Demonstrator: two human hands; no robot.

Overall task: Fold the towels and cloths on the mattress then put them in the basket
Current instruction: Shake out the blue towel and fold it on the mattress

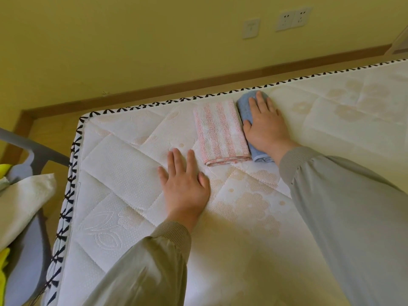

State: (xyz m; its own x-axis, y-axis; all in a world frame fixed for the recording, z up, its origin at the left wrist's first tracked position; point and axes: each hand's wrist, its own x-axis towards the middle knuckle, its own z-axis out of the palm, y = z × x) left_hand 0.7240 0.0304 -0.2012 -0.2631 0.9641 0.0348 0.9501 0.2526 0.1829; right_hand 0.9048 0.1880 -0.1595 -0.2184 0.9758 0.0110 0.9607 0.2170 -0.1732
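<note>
A folded pink-and-white striped towel (221, 131) lies near the far edge of the white quilted mattress (123, 184). Right beside it on the right lies a folded blue cloth (244, 106). My right hand (266, 124) rests flat on top of the blue cloth with its fingers spread, covering most of it. My left hand (184, 184) lies flat on the bare mattress, fingers apart, just left of and nearer than the striped towel, holding nothing. At the left edge of the view a grey basket (24, 250) holds a white cloth (24, 204) and something yellow (3, 281).
The mattress edge has black-and-white stitched trim (66, 206) along the left and far sides. Beyond it are a wooden floor strip, a brown skirting board and a yellow wall with sockets (292, 18). The basket stands on the floor to the left of the mattress.
</note>
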